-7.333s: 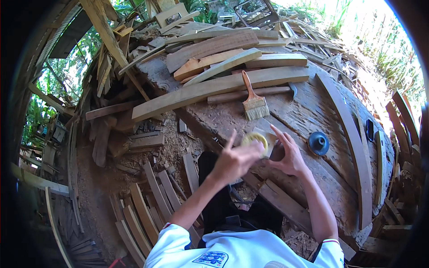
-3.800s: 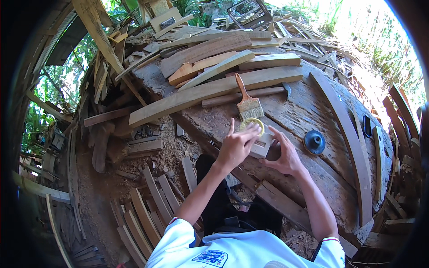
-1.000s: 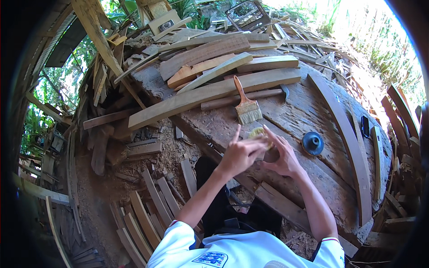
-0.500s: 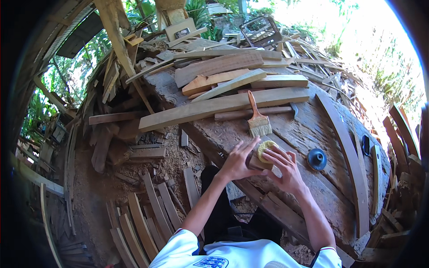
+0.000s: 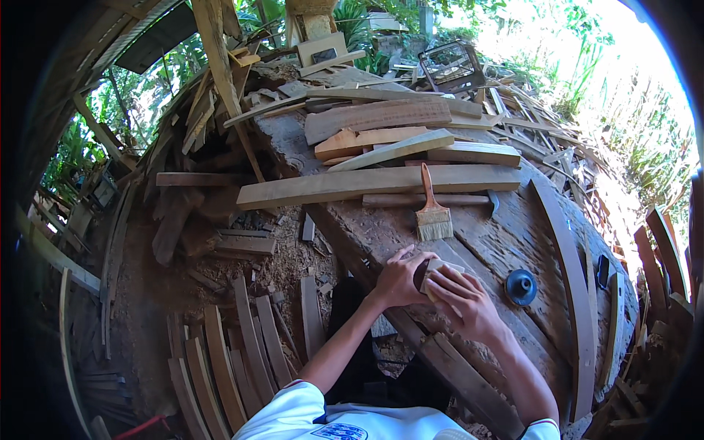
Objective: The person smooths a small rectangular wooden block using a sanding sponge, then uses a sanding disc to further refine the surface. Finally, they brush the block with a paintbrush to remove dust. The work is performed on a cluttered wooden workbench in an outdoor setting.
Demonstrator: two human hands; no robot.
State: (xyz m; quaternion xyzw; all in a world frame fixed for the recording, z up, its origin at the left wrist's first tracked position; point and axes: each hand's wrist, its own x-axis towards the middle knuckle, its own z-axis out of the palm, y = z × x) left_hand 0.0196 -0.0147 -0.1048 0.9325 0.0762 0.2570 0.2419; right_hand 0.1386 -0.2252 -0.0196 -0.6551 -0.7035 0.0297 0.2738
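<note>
My left hand (image 5: 400, 280) grips a small block (image 5: 427, 271) with a dark side face from the left, fingers curled round it. My right hand (image 5: 463, 301) lies over the block's pale top, fingers bent and closed on it; what else is under them I cannot make out. Just beyond my hands a wide paintbrush (image 5: 434, 222) with an orange-brown wooden handle lies bristles toward me on the weathered wooden bench (image 5: 539, 323). A dark blue round, cone-centred object (image 5: 521, 287) sits to the right of my right hand.
A long-handled tool (image 5: 403, 200) with a curved metal head lies behind the brush. Stacked boards (image 5: 345, 188) cross the bench's back, a long plank (image 5: 565, 271) runs along its right, beside a black object (image 5: 603, 272). Loose boards (image 5: 242, 352) and wood chips fill the ground at left.
My view has tilted up, so the scene sits lower. The block has turned to show a dark face; the yellow round pad seen earlier on it is no longer visible. My hands have closed round it.
</note>
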